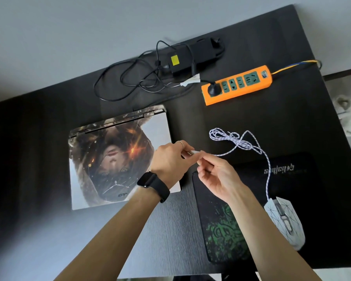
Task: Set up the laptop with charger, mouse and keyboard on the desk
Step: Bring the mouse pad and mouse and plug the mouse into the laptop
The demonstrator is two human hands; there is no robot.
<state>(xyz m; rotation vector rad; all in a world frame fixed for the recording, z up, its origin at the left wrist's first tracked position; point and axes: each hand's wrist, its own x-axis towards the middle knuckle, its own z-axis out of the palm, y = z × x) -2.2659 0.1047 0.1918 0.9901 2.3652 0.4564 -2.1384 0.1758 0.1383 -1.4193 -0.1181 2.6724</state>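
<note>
A closed laptop (118, 157) lies flat near the middle of the dark, fine-grained table (49, 138), its lid covered with a glossy printed picture on a white ground and its hinge edge turned toward the far edge of the table. The lid's right edge runs from the far side toward the near side.

Beside it on the right, a thin black mouse pad (241, 230) with a green pattern lies near the near right corner. A white, angular mouse (285, 220) with fine dark lines sits on the pad's right part, its long axis running roughly near to far, its nose toward the far edge. From the nose a braided white-and-blue cable (267, 165) climbs toward the far edge, loops into a loose knotted bundle between laptop and power strip, then comes back to the hands.

The left hand (170, 161), wrist wrapped by a black watch (152, 183) and a ring on one finger, hovers over the laptop's right edge, palm down, fingers curled and pinched around the pale plug (194, 152) at the cable's end. The right hand (217, 177) meets it just beside, palm turned up, its fingertips (201, 162) closed lightly on the cable right behind the plug. Both forearms reach in from the near edge.

Toward the far edge sits a black boxy charger (193, 55) with a yellow label among tangled thin black cords (126, 82). An orange plastic power strip (236, 85) with green sockets lies slantwise to its right, one round black plug in its left socket.
</note>
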